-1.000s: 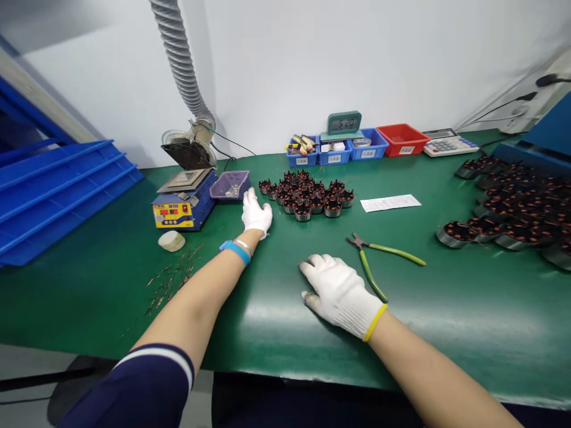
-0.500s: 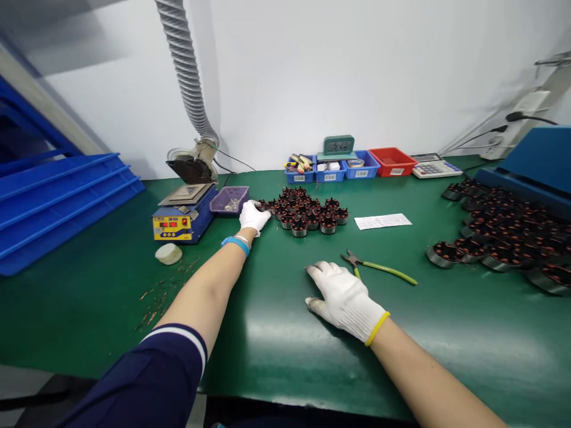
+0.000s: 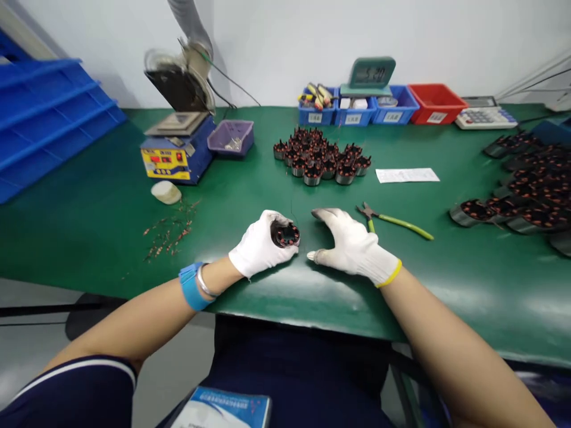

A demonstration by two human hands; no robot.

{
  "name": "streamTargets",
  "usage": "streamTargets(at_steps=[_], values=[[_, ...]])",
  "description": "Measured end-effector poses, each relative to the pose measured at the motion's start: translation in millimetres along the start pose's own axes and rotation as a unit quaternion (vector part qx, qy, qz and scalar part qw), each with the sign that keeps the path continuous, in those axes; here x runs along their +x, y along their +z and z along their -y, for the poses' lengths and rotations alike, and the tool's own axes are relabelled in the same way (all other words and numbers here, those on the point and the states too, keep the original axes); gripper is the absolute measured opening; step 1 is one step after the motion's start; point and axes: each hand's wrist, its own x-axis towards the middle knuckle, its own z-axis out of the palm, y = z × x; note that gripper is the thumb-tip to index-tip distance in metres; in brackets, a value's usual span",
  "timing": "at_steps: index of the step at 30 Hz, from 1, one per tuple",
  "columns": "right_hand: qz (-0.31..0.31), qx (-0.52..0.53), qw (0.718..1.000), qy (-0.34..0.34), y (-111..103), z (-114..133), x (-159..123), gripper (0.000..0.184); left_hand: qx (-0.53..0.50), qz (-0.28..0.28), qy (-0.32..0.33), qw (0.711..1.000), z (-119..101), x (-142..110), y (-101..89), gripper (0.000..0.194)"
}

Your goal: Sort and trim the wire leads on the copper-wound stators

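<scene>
My left hand (image 3: 263,245), in a white glove, is closed around a motor stator (image 3: 286,235), a dark ring with copper windings, near the front of the green table. Facing it from the right, my gloved right hand (image 3: 350,245) has thumb and fingers apart, with a gap between it and the stator. Diagonal cutters (image 3: 395,224) with green handles lie just beyond the right hand. A cluster of similar stators (image 3: 312,172) stands behind both hands at mid-table.
A blue solder pot (image 3: 173,154) and purple tray (image 3: 232,139) stand at left, with wire clippings (image 3: 172,232) and a round white pad (image 3: 166,192) before them. More stators (image 3: 533,223) fill the right. Small blue bins (image 3: 352,117), a red bin (image 3: 436,104) and a paper strip (image 3: 407,175) sit behind.
My left hand has come back from the stator cluster toward the front with one stator in its grip. The right hand remains open near the cutters. The camera view has tilted down.
</scene>
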Motion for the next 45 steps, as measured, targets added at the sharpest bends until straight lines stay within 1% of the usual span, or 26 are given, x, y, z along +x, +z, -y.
streamTargets(at_steps=[1,4,5,8,9,10,12,13,15,16,17,18,20,23,25,26,28,30,31,33,34,36,39,41,43,45], values=[[0.016,0.008,1.000,-0.020,0,-1,0,0.081,-0.001,0.019,0.015,1.000,-4,-8,-0.9,0.053],[0.060,0.035,0.995,-0.076,3,0,-2,0.033,-0.009,0.048,0.051,0.997,-8,-15,-3.0,0.064],[0.071,0.036,0.991,-0.104,3,2,-3,0.026,-0.015,0.056,0.065,0.996,-7,-13,-3.7,0.071],[0.096,-0.017,0.977,-0.187,1,11,-9,0.027,-0.039,0.089,0.104,0.990,-5,-7,-6.9,0.089],[0.109,-0.033,0.973,-0.200,-2,14,-12,0.025,-0.046,0.102,0.108,0.988,-5,-6,-8.4,0.093],[0.125,-0.033,0.973,-0.190,-5,17,-13,0.023,-0.054,0.116,0.109,0.986,-5,-5,-9.8,0.097],[0.144,0.001,0.983,-0.118,-10,21,-15,0.017,-0.069,0.138,0.106,0.982,-5,-5,-11.7,0.101],[0.128,0.022,0.989,-0.069,-10,22,-14,0.024,-0.074,0.148,0.104,0.981,-5,-5,-12.0,0.102],[0.051,0.062,0.997,0.004,-6,22,-11,0.041,-0.080,0.159,0.104,0.979,-5,-5,-11.4,0.104],[0.008,0.083,0.996,0.010,-2,22,-8,0.038,-0.080,0.159,0.103,0.979,-5,-5,-11.0,0.104],[-0.027,0.103,0.994,-0.001,3,21,-6,0.030,-0.078,0.159,0.103,0.979,-5,-4,-10.7,0.103],[-0.049,0.118,0.992,-0.020,8,19,-3,0.022,-0.076,0.160,0.104,0.979,-5,-3,-11.0,0.101],[-0.067,0.118,0.990,-0.044,15,16,1,0.021,-0.073,0.174,0.108,0.976,-4,1,-13.8,0.095],[-0.057,0.080,0.995,-0.031,19,11,4,0.020,-0.085,0.226,0.118,0.963,0,6,-22.5,0.090],[-0.038,0.071,0.996,-0.031,20,10,4,0.020,-0.098,0.252,0.123,0.955,3,7,-27.5,0.096],[-0.029,0.071,0.996,-0.038,21,10,4,0.020,-0.104,0.247,0.118,0.956,4,6,-28.5,0.101],[-0.015,0.072,0.996,-0.053,23,10,3,0.020,-0.106,0.186,0.073,0.974,1,2,-26.7,0.115],[-0.016,0.076,0.995,-0.054,25,10,3,0.020,-0.078,0.110,-0.006,0.991,-6,-2,-21.1,0.126],[-0.019,0.079,0.995,-0.052,25,10,4,0.019,-0.057,0.086,-0.039,0.994,-10,-4,-18.0,0.124],[-0.017,0.084,0.995,-0.044,23,11,5,0.018,-0.020,0.085,-0.062,0.994,-16,-5,-13.7,0.111],[-0.013,0.082,0.996,-0.034,21,11,6,0.019,-0.013,0.099,-0.056,0.993,-18,-4,-12.9,0.107],[-0.011,0.059,0.998,0.001,17,10,8,0.023,-0.018,0.123,-0.041,0.991,-17,-1,-14.0,0.107],[-0.050,0.041,0.996,0.057,16,12,9,0.026,-0.048,0.146,-0.027,0.988,-13,4,-17.5,0.113],[-0.061,0.103,0.991,0.059,18,14,9,0.028,-0.083,0.159,-0.018,0.984,-9,6,-18.5,0.116],[-0.037,0.177,0.983,0.042,20,17,9,0.040,-0.122,0.174,-0.006,0.977,-7,7,-18.4,0.119],[-0.006,0.193,0.980,0.046,20,17,10,0.049,-0.143,0.189,0.008,0.971,-6,8,-18.2,0.121]])
